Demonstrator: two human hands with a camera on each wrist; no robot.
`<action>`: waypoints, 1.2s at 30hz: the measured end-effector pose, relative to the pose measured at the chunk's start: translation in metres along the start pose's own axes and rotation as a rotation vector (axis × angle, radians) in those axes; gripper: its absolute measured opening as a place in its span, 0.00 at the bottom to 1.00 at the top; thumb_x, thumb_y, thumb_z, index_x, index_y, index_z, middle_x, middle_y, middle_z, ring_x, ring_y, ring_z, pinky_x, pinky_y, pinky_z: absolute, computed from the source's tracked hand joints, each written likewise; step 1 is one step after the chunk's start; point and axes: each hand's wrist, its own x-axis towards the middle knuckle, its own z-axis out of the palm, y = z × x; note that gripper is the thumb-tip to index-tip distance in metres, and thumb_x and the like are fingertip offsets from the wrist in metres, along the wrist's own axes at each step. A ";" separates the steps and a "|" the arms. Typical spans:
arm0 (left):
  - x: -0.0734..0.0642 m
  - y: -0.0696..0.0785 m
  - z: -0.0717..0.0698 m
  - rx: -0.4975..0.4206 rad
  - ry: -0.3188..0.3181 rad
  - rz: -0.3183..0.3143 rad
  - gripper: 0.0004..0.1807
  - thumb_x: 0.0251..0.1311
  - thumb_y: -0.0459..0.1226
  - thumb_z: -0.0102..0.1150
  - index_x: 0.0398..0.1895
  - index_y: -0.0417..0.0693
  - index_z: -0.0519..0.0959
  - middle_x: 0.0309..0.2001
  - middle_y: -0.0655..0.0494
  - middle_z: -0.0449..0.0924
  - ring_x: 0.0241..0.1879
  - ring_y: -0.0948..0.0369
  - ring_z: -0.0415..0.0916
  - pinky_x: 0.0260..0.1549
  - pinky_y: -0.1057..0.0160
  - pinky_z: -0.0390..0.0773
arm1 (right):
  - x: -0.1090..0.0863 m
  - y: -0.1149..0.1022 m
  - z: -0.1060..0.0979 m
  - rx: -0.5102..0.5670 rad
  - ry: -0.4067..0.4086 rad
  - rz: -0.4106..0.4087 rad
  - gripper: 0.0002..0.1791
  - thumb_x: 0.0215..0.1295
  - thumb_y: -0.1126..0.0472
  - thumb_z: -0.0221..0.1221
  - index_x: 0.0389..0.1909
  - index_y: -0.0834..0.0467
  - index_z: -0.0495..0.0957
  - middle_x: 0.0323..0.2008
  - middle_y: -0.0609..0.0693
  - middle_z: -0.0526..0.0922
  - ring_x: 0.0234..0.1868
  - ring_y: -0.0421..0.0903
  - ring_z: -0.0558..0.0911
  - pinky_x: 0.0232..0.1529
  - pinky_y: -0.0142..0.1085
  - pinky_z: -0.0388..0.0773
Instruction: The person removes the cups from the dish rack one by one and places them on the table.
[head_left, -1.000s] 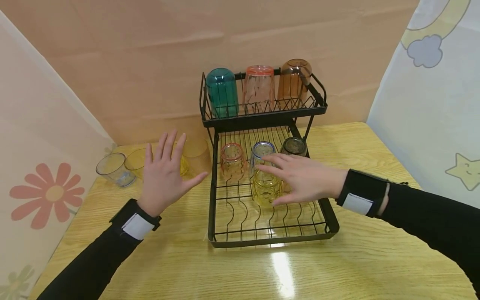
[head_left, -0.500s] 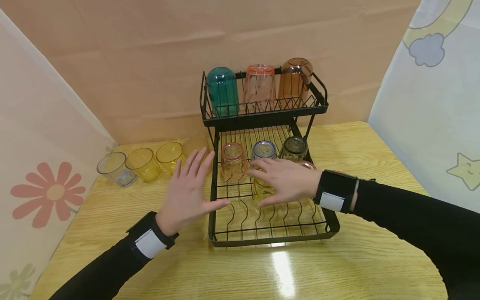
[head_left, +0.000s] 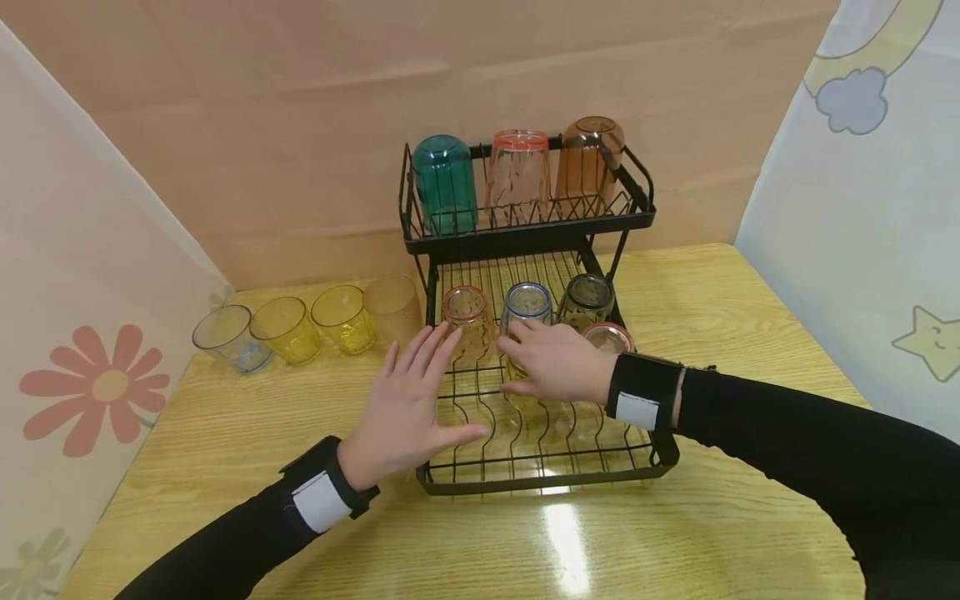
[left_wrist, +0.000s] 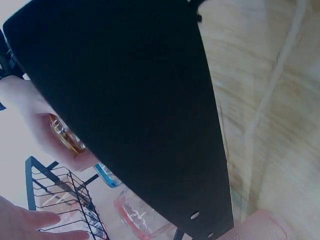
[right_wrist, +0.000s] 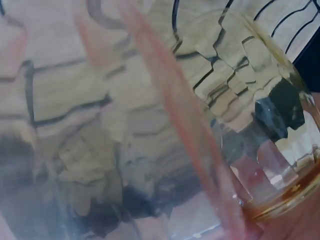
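In the head view, my right hand (head_left: 558,362) is over the front of the lower rack tier, fingers and thumb curled round an upside-down yellow glass (head_left: 527,398). Most of that glass is hidden behind the hand; the right wrist view shows its faceted yellow wall (right_wrist: 270,130) up close. My left hand (head_left: 405,417) hovers at the rack's left side, fingers spread and holding nothing. Behind the right hand stand upside-down glasses: a red-rimmed one (head_left: 467,321), a blue-rimmed one (head_left: 527,298) and a dark grey one (head_left: 588,300). A pink-rimmed glass (head_left: 609,337) is beside the right wrist.
The two-tier black dish rack (head_left: 547,481) stands on a wooden table (head_left: 360,533). Its upper tier holds a teal glass (head_left: 445,183), a red-rimmed glass (head_left: 519,175) and a brown glass (head_left: 592,162). At left are a clear glass (head_left: 234,337), yellow glasses (head_left: 288,331) and an amber glass (head_left: 395,308).
My left hand has moved right and nearer, from beside the table glasses to the rack's edge. My right hand has shifted left and its fingers have closed round the yellow glass.
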 end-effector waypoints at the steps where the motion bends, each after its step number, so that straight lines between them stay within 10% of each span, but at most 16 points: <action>1: -0.001 0.001 0.000 -0.001 0.000 0.002 0.57 0.44 0.74 0.41 0.71 0.55 0.39 0.71 0.51 0.43 0.67 0.51 0.42 0.58 0.40 0.46 | 0.000 0.000 0.001 0.004 0.013 0.002 0.27 0.57 0.36 0.52 0.44 0.55 0.70 0.35 0.48 0.68 0.31 0.42 0.68 0.18 0.29 0.64; 18: -0.018 -0.006 -0.002 -0.096 -0.057 -0.116 0.56 0.44 0.72 0.46 0.71 0.53 0.42 0.70 0.52 0.44 0.67 0.53 0.42 0.57 0.39 0.45 | 0.012 -0.004 -0.036 0.005 0.191 0.013 0.26 0.57 0.38 0.54 0.42 0.56 0.72 0.33 0.48 0.69 0.27 0.42 0.70 0.17 0.31 0.65; 36: -0.041 -0.036 -0.014 -0.169 -0.004 -0.252 0.51 0.51 0.63 0.52 0.71 0.50 0.44 0.68 0.45 0.49 0.66 0.48 0.47 0.58 0.41 0.45 | 0.034 -0.022 -0.071 0.087 0.212 0.036 0.26 0.58 0.37 0.51 0.45 0.55 0.72 0.33 0.45 0.71 0.27 0.39 0.69 0.17 0.27 0.64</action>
